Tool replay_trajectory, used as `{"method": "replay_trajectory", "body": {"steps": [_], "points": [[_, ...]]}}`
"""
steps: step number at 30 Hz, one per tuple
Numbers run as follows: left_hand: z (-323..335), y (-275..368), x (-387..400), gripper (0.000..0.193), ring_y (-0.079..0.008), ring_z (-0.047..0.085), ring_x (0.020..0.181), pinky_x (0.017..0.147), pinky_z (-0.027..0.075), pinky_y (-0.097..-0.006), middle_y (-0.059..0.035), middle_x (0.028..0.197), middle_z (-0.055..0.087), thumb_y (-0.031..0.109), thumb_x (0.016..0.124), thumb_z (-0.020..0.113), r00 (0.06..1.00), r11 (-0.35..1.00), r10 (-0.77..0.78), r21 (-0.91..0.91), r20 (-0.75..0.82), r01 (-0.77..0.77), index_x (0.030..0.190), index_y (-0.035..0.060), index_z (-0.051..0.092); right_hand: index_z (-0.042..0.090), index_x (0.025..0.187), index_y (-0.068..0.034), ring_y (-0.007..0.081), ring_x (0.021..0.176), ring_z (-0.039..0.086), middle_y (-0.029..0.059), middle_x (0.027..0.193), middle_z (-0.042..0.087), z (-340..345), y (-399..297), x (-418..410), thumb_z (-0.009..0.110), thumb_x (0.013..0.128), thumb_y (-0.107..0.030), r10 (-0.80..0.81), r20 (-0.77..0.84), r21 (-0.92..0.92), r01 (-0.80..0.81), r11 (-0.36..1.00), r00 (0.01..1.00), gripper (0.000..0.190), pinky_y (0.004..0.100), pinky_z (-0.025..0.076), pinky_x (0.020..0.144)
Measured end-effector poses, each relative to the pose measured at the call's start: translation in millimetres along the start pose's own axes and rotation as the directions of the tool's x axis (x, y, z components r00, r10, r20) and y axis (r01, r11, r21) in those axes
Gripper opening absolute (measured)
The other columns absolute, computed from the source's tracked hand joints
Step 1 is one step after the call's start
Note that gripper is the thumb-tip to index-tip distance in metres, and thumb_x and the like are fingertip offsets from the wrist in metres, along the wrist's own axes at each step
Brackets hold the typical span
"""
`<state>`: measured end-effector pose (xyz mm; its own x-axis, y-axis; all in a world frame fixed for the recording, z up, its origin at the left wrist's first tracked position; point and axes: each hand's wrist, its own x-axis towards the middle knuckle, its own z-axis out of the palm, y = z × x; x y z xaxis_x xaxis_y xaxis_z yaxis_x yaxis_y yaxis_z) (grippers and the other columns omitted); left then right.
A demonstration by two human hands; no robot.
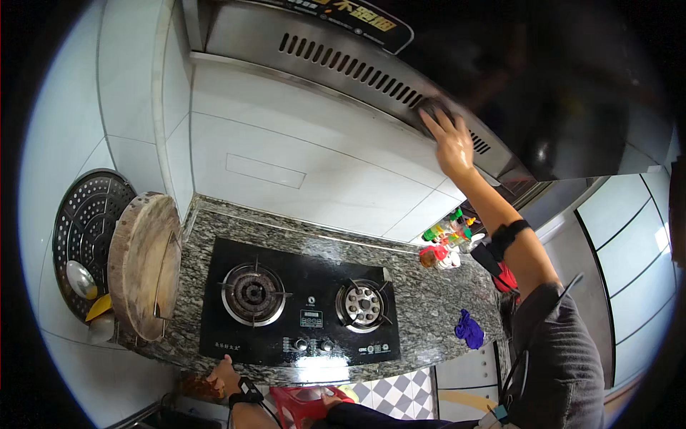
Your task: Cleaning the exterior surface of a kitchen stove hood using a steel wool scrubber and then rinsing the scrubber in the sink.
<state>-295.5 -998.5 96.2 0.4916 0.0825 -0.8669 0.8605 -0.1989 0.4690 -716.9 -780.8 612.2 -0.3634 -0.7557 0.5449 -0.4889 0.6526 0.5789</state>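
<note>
My right hand (452,140), wet on its back, presses a dark pad or cloth (433,115) against the slotted steel front of a range hood (343,64), near the right end of the slots. Whether the pad is a scourer or a rag I cannot tell. My left hand (224,377) rests at the front edge of the granite counter (412,316), by the near left corner of the black two-burner gas hob (300,343), with no object seen in it. A crumpled purple cloth (469,328) lies on the counter right of the hob.
A round wooden chopping board (142,268) and a perforated black pan or rack (88,236) stand at the left wall. Seasoning bottles (450,230) and jars (439,257) crowd the back right of the counter. Below the counter front is a red plastic stool (300,405).
</note>
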Motion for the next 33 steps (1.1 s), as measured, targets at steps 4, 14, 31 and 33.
{"method": "replay_trajectory", "body": {"steps": [4,14,31,33], "points": [[-1.5,-3.7,6.8,0.052,-0.0337,0.024,0.12,0.094,0.028,-0.0559,-0.0024,0.137,0.018,0.042,0.085,0.042,0.999,0.998,-0.033,0.063,0.034,0.031,0.129,0.0223,0.022,0.04,0.125,-0.023,0.0325,0.109,0.044,0.0072,0.123,0.046,-13.2,-54.5,71.7,0.047,0.077,-0.008,-0.261,-0.133,-0.025,0.26,0.965,0.956,0.051,0.0402,0.04,0.089],[9.8,-27.5,50.7,0.05,-0.0285,0.026,0.121,0.102,0.024,-0.0482,-0.0027,0.136,0.019,0.034,0.085,0.046,0.998,0.981,-0.062,-0.184,0.008,0.062,0.127,0.0234,0.023,0.036,0.129,-0.025,0.0346,0.105,0.047,0.0107,0.124,0.045,15.3,23.9,-14.5,0.044,0.071,0.005,0.111,-0.078,-0.06,-0.115,0.992,0.991,0.066,0.0383,0.041,0.089],[10.1,-21.0,-11.8,0.06,-0.0298,0.03,0.119,0.101,0.024,-0.0486,-0.0068,0.133,0.025,0.03,0.08,0.053,0.924,0.597,-0.383,-0.765,-0.008,0.241,0.13,0.0195,0.02,0.049,0.119,-0.026,0.0326,0.093,0.048,0.0066,0.114,0.052,15.8,52.4,-49.8,0.047,0.063,0.008,-0.003,-0.126,-0.119,-0.012,0.993,0.992,0.065,0.0382,0.044,0.084],[-0.7,-18.3,-9.2,0.062,-0.03,0.03,0.118,0.101,0.024,-0.0487,-0.0073,0.133,0.025,0.03,0.08,0.053,0.908,0.53,-0.418,-0.814,-0.007,0.238,0.13,0.019,0.02,0.044,0.122,-0.026,0.0316,0.096,0.048,0.0064,0.113,0.05,10.5,8.2,2.1,0.047,0.065,0.005,-0.15,-0.224,-0.044,0.143,0.989,0.963,0.065,0.0382,0.044,0.083]]}}
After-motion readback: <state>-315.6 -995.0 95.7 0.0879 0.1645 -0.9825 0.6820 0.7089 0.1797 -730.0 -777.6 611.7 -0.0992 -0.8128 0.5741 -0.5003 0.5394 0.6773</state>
